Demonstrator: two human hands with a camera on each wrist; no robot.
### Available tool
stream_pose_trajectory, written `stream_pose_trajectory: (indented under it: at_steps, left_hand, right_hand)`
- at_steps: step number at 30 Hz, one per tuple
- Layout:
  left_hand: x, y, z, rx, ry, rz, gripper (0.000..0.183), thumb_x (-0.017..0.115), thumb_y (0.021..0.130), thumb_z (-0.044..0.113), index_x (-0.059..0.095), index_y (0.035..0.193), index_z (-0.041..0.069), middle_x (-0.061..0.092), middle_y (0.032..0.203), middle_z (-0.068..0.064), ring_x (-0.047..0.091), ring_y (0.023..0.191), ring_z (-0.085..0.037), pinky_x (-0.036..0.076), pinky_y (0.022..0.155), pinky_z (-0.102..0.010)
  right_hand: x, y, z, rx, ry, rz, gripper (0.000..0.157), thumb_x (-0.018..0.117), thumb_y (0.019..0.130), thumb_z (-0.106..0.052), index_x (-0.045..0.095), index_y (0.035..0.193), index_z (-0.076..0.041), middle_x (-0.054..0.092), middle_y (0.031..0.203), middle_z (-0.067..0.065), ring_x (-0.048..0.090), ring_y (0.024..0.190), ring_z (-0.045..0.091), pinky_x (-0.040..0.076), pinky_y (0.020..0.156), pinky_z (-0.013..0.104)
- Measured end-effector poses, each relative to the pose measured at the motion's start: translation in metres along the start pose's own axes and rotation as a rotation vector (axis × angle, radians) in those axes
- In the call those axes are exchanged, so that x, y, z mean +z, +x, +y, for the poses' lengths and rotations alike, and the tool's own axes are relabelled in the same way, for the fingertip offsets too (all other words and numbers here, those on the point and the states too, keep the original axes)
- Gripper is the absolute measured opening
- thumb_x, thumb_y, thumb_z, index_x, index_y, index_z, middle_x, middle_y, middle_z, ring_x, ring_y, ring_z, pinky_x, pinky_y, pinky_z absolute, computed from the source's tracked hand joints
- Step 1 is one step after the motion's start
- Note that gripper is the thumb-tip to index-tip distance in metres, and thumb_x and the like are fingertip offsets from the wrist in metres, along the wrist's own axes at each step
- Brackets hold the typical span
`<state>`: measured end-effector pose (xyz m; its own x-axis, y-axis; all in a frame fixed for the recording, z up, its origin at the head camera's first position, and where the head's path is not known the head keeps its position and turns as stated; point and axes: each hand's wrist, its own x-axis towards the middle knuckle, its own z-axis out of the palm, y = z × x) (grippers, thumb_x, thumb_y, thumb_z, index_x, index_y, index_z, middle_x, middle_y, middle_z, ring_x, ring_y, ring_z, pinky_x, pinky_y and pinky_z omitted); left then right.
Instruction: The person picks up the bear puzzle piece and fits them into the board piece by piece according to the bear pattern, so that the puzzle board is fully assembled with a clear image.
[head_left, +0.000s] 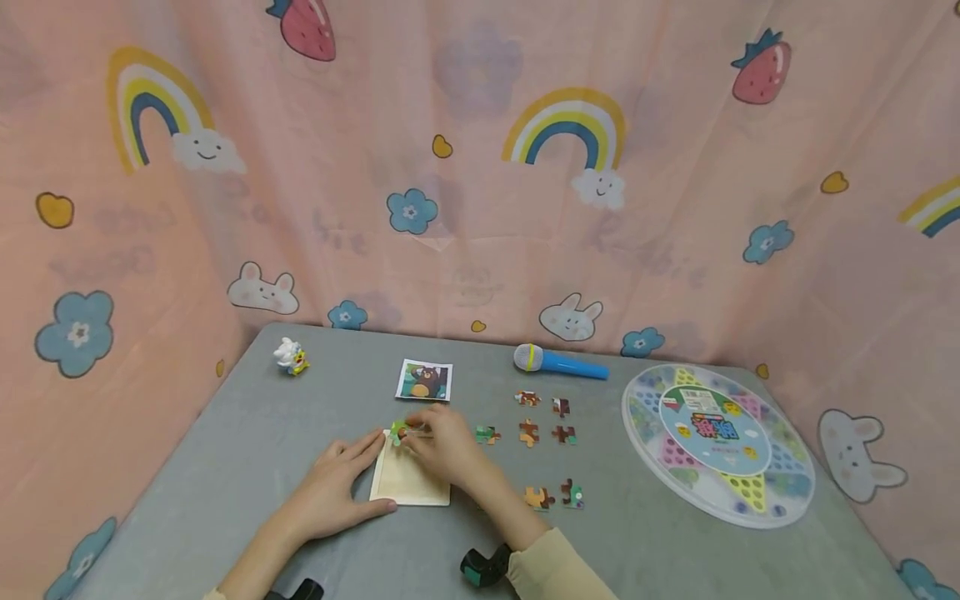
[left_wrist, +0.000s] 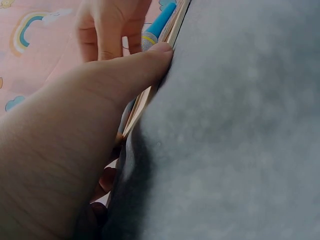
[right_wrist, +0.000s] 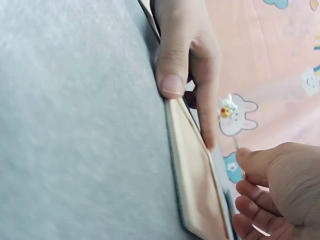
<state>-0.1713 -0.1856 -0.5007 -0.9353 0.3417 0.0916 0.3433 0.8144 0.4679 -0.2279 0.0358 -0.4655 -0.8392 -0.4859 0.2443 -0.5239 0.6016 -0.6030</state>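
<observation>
A shallow pale wooden puzzle tray [head_left: 412, 485] lies on the grey table. My left hand [head_left: 333, 479] rests along its left side, thumb at the near edge and straight fingers reaching the far left corner. Over the tray's far end, my right hand [head_left: 446, 442] pinches a small jigsaw piece [right_wrist: 236, 144] between thumb and finger; only its thin edge shows in the right wrist view. Green puzzle colour [head_left: 397, 431] shows at the far left corner, beside the right fingertips. In the left wrist view, the left thumb [left_wrist: 150, 57] presses the tray's edge.
Loose jigsaw pieces [head_left: 528, 432] lie in rows right of the tray. Behind it is a bear picture card [head_left: 424, 381]. A blue toy microphone [head_left: 573, 365], a round game board [head_left: 780, 454] and a small white figurine [head_left: 290, 357] stand around. A pink curtain [head_left: 480, 250] hangs behind.
</observation>
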Motion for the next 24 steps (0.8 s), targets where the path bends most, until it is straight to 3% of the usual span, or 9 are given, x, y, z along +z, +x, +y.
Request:
stream_pose_trajectory:
  at_steps: [8, 24]
  left_hand:
    - [-0.001, 0.0, 0.001, -0.015, -0.023, -0.014, 0.104, 0.077, 0.083, 0.072, 0.046, 0.162, 0.011, 0.043, 0.168, -0.005, 0.049, 0.111, -0.016, 0.048, 0.093, -0.042]
    - [-0.002, 0.0, 0.002, -0.022, -0.033, -0.025, 0.105, 0.077, 0.083, 0.073, 0.046, 0.162, 0.012, 0.043, 0.167, -0.006, 0.048, 0.109, -0.016, 0.048, 0.091, -0.041]
  right_hand:
    - [0.013, -0.005, 0.008, 0.041, -0.014, -0.036, 0.026, 0.079, 0.098, -0.018, 0.078, 0.119, -0.003, 0.072, 0.11, 0.008, 0.061, 0.089, 0.01, 0.051, 0.076, 0.022]
    - [0.021, -0.008, 0.012, -0.013, -0.036, -0.032, 0.025, 0.079, 0.098, -0.018, 0.079, 0.12, -0.006, 0.066, 0.113, 0.007, 0.061, 0.096, 0.013, 0.052, 0.082, 0.023]
